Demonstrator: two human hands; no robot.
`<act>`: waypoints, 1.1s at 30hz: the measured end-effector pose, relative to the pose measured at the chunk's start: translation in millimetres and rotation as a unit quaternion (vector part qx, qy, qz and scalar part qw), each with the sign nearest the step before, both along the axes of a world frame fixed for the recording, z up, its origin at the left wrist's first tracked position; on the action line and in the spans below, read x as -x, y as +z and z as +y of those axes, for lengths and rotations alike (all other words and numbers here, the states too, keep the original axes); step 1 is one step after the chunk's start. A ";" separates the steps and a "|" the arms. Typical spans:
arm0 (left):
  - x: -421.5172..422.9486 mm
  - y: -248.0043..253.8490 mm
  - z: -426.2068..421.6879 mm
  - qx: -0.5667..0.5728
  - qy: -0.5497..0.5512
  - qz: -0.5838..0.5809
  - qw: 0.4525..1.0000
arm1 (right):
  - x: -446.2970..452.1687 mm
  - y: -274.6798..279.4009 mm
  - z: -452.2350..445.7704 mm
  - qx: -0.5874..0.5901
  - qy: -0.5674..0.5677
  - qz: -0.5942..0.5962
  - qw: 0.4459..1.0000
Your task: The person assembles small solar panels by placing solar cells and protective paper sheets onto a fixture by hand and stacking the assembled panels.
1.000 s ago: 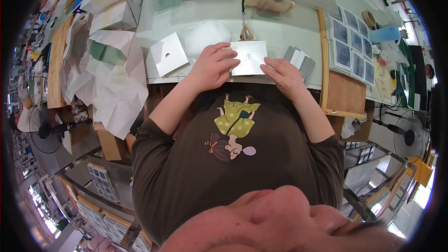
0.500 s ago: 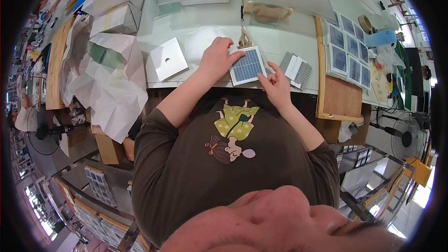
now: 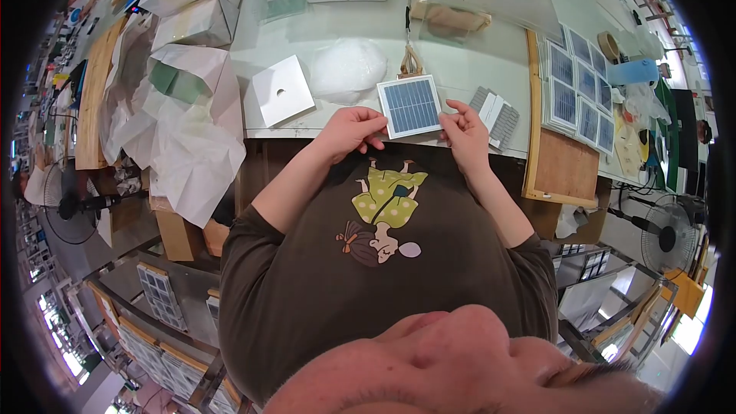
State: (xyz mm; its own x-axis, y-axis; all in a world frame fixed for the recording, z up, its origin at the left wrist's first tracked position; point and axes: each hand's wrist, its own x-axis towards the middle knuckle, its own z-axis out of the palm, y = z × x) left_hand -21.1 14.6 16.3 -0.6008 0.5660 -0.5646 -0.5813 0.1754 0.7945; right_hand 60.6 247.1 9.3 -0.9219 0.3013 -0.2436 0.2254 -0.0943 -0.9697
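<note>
Worktable [image 3: 261, 34] seen from the head view. A small solar panel [image 3: 411, 105] in a white frame, cells facing up, is held at the table's near edge, the left hand [image 3: 359, 130] at its left side and the right hand [image 3: 461, 130] at its right. Just beyond lies a strap [image 3: 411, 60]. To the left are crumpled plastic wrap [image 3: 349, 65] and a white square [image 3: 281, 92] with a small central notch; farther left, white paper [image 3: 195, 169]. To the right, a grey banded stack [image 3: 503, 124], then a wooden tray [image 3: 567, 157] bearing rows of panels [image 3: 562, 100]; beyond these, a blue bottle [image 3: 633, 72].
</note>
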 end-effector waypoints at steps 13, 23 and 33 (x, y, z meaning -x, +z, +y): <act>-7.2 -15.8 7.9 -0.044 0.043 -0.020 0.998 | 2.2 -3.7 -1.5 0.048 -0.019 0.001 0.999; -11.5 -12.0 10.7 -0.036 0.062 0.008 0.997 | 2.2 -1.4 -1.6 0.041 -0.020 0.007 0.999; -9.4 -1.1 9.7 0.008 0.059 0.024 0.998 | -0.1 5.6 4.9 0.056 -0.004 -0.038 0.998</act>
State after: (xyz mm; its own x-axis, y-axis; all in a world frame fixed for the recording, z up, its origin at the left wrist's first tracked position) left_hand -11.7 24.3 15.2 -0.6896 0.4809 -0.5414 -0.5594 0.1210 0.8200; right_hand 60.7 252.0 14.9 -0.8977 0.2749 -0.3444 0.2960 -0.2029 -0.9334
